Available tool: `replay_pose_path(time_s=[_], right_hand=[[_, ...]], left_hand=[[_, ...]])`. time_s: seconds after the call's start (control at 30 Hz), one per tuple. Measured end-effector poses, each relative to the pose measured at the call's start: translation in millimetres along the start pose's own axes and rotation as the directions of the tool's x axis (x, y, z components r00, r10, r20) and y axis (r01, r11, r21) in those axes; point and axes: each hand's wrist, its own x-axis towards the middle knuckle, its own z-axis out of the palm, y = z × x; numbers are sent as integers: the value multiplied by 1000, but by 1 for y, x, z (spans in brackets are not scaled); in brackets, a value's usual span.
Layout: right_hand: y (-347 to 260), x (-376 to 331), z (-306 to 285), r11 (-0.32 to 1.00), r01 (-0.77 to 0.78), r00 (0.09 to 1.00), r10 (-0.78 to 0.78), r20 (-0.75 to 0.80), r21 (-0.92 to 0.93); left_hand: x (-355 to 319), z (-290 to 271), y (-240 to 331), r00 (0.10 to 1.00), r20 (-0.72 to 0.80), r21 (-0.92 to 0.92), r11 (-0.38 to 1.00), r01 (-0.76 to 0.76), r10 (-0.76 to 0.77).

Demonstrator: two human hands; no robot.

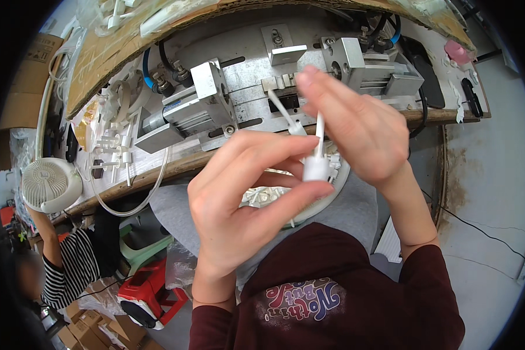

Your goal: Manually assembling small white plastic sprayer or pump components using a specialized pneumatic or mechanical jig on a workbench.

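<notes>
The left hand [230,201] has its thumb and index finger clamped on the thick end of a white plastic piece [316,169], thin stem upward, above a bowl [339,188] of small white parts [265,196]. The right hand [364,131] is at the stem; blur leaves its grip impossible to tell. This looks like a hand-fitting step; the next move probably calls for holding the thick end steady while the right fingers guide the stem.

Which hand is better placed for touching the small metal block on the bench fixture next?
Probably the right hand: it appears nearer the small metal block, while the left hand, lower in view, pinches a white plastic fitting. The right's grip is unclear.
</notes>
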Motion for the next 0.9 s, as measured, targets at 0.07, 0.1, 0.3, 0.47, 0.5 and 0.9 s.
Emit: replay_pose_path(time_s=[0.07, 0.1, 0.3, 0.47, 0.5, 0.9], right_hand=[[4, 0, -2, 999, -45, 999, 45, -20, 20], [6, -1, -3, 997, -67, 997, 68, -30, 28], [13, -12, 5, 999, 17, 998, -15, -55, 31], [10, -8, -4, 991, -131, 987, 134, -91, 36], [7, -9, -6, 972, -211, 970, 221, -99, 104], [2, -15, -21, 779, -344, 911, 411, -13, 524]], left_hand=[[-1, -5, -6, 999, -13, 100, 994, -32, 33], [-1, -5, -5, 1000, -2, 53, 999, 3, -2], [0, 3, -4, 996, 94, -3, 1000, 2, -1], [-1, -9, -7, 995, 99, -30, 999, -20, 23], [-1, -10, -9, 996, 83, -36, 999, -18, 21], [14, 13, -51, 953, 156, 804, 527, -275, 258]])
